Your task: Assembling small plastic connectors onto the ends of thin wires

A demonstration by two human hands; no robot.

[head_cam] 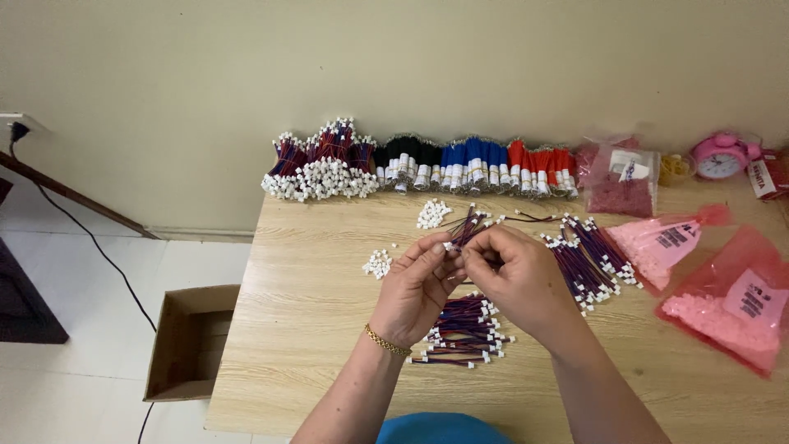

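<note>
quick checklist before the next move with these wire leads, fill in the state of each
1. Left hand pinching the wire lead: ok.
2. Right hand on the same lead: ok.
3. White connector seated on the lead end: cannot tell, fingers hide it.
4. Loose white connectors near the left hand: ok.
5. Pile of leads lying under the hands: ok.
6. Bare space on the wooden table: ok.

The left hand (417, 289) and right hand (516, 279) pinch 1 small wire bunch (468, 228) together; at 6 o'clock lies a wire pile (463, 330).
</note>
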